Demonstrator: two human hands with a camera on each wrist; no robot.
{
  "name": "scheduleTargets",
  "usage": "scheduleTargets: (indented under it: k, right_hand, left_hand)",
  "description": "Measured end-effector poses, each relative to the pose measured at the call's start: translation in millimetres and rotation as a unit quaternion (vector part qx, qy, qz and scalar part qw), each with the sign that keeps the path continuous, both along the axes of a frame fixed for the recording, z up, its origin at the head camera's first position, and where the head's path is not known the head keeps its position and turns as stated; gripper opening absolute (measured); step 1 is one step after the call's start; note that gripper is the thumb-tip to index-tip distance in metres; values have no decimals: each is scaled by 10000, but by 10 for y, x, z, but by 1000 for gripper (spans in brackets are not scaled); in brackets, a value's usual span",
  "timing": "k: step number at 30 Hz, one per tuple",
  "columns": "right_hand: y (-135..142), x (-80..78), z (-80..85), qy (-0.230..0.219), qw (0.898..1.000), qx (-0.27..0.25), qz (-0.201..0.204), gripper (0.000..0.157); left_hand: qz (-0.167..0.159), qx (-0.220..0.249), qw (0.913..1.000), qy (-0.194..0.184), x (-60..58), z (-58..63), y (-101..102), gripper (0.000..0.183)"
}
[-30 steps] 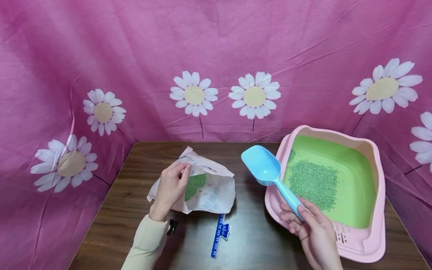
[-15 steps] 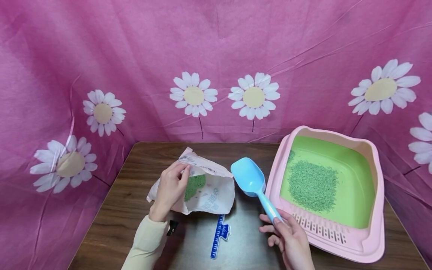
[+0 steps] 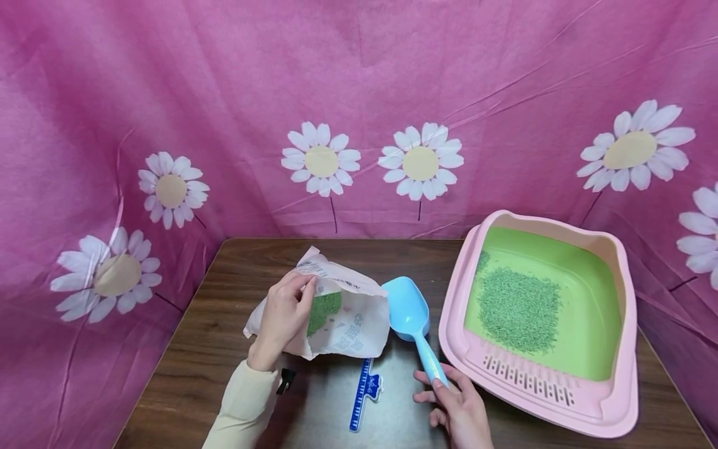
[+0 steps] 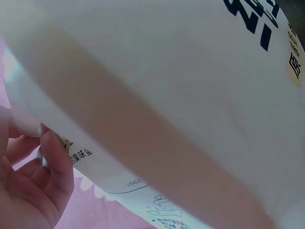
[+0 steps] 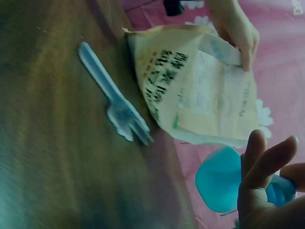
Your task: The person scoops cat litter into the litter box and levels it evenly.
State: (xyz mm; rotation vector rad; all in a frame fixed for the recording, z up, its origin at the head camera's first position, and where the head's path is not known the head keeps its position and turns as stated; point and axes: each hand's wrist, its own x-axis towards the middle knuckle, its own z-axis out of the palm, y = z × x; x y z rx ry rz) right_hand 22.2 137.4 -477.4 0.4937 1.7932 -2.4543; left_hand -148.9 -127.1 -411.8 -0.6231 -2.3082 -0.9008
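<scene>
My left hand point(image 3: 283, 315) pinches the upper edge of a white paper bag point(image 3: 364, 315), holding its mouth apart. Green pellets point(image 3: 324, 310) lie inside the bag. In the left wrist view the bag point(image 4: 205, 95) fills most of the picture, with thumb and fingers at its rim. A light blue scoop point(image 3: 406, 305) is gripped by its handle in my right hand point(image 3: 457, 408). No pellets show in its bowl, which is just right of the bag's mouth; whether they touch cannot be told. The right wrist view shows the scoop point(image 5: 217, 179) beyond my fingers.
At the right stands a pink litter box point(image 3: 629, 312) with a green inside and a patch of green pellets point(image 3: 521, 305). A blue sealing clip point(image 3: 361, 399) and a small black clip point(image 3: 286, 379) lie in front of the bag. A pink flowered curtain point(image 3: 364, 62) hangs behind the table.
My right hand has carried the scoop left and toward the near side, from over the litter box's edge to beside the bag. The left hand keeps its hold on the bag.
</scene>
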Motion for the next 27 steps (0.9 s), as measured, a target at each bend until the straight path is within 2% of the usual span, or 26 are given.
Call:
scheduleTargets:
  k: [14,23,27]
  right_hand:
    - [-95,-65,-145,-1018,9947,143,-59,54]
    - [-103,-93,-257,-958,9953,172,21,51]
    - [-90,-111,-278,-992,9925,717,18,51]
  left_hand:
    - [120,-86,9997,-180,28,19,6,9]
    - [131,-144,9996,-215,36,12,9,9]
    - [113,-132,9997,-176,36,10,8,8]
